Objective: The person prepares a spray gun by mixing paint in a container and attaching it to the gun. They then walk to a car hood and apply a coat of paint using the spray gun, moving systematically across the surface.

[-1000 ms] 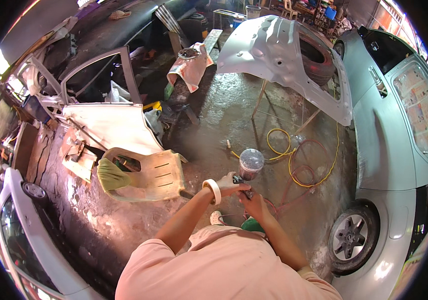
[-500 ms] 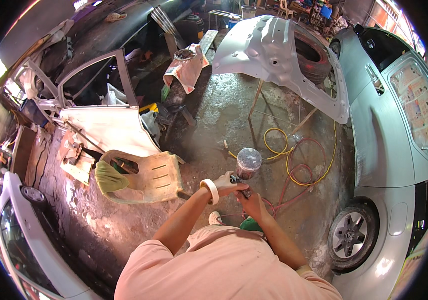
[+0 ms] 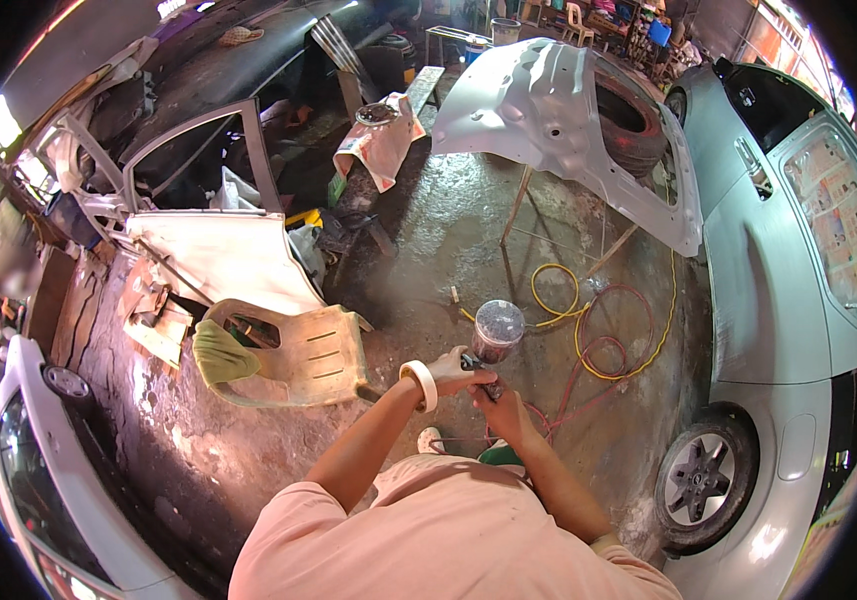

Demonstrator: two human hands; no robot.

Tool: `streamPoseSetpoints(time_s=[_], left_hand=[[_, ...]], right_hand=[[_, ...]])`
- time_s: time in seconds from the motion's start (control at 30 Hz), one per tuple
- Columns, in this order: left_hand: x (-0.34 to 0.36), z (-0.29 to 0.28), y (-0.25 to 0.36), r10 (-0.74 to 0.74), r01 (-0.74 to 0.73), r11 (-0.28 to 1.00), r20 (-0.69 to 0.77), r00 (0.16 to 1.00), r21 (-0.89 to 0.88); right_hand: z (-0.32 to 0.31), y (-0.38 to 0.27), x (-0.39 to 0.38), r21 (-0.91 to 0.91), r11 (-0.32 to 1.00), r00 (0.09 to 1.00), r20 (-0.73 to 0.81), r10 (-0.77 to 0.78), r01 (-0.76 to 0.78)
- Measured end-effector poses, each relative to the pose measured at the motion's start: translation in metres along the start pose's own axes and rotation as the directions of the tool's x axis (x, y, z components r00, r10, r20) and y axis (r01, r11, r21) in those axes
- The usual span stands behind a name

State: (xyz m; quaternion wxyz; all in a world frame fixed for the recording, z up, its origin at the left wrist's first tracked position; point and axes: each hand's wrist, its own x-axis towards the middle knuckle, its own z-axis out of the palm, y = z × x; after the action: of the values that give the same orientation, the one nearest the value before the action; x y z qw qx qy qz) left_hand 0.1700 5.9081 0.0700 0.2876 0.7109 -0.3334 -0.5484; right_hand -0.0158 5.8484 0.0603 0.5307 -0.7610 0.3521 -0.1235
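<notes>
My left hand [image 3: 451, 370], with a white tape-like ring [image 3: 427, 384] round its wrist, grips a spray gun [image 3: 478, 365] near its top. The gun carries a translucent cup [image 3: 498, 328] with dark contents, held upright. My right hand [image 3: 495, 406] is closed round the gun's handle, just below and right of my left. Beyond the gun, yellow [image 3: 553, 268] and red [image 3: 648, 300] hoses lie coiled on the concrete floor. To the left stands a beige plastic chair [image 3: 318, 370] with a green cloth [image 3: 228, 355] over it.
A silver body panel [image 3: 508, 100] rests on a stand ahead. A silver car [image 3: 768, 330] flanks me on the right, another car [image 3: 108, 510] on the lower left. A detached door [image 3: 223, 255] leans behind the chair. A paper-draped object [image 3: 373, 150] sits farther back.
My hands and the spray gun have shifted only very slightly left in the picture. Both hands keep their grip, and the surroundings show only a small shift of viewpoint.
</notes>
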Motion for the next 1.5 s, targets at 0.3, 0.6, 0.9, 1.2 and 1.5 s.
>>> streamPoseSetpoints(time_s=[0.3, 0.6, 0.9, 1.2, 1.5], left_hand=[[-0.012, 0.011, -0.013, 0.087, -0.079, 0.996, -0.182, 0.979, 0.049], [-0.072, 0.017, -0.013, 0.017, -0.047, 0.992, -0.239, 0.971, -0.12], [-0.147, 0.018, -0.05, 0.09, -0.157, 0.985, -0.542, 0.836, -0.079], [-0.192, 0.036, -0.174, -0.567, -0.386, 0.253, -0.46, 0.683, -0.887], [-0.288, -0.097, -0.305, -0.557, -0.742, -0.124, -0.572, 0.602, -0.659]], right_hand=[[-0.001, 0.008, -0.003, 0.022, 0.995, 0.992, 0.069, -0.102, 0.1], [-0.003, -0.013, -0.013, 0.024, 0.991, 0.937, 0.322, -0.136, 0.135], [0.029, -0.067, -0.026, -0.099, 0.99, 0.797, 0.603, -0.018, 0.097], [0.209, -0.061, -0.007, 0.062, 0.837, 0.597, 0.672, -0.438, 0.544], [0.417, -0.175, 0.048, 0.135, 0.945, 0.095, 0.981, -0.17, 0.296]])
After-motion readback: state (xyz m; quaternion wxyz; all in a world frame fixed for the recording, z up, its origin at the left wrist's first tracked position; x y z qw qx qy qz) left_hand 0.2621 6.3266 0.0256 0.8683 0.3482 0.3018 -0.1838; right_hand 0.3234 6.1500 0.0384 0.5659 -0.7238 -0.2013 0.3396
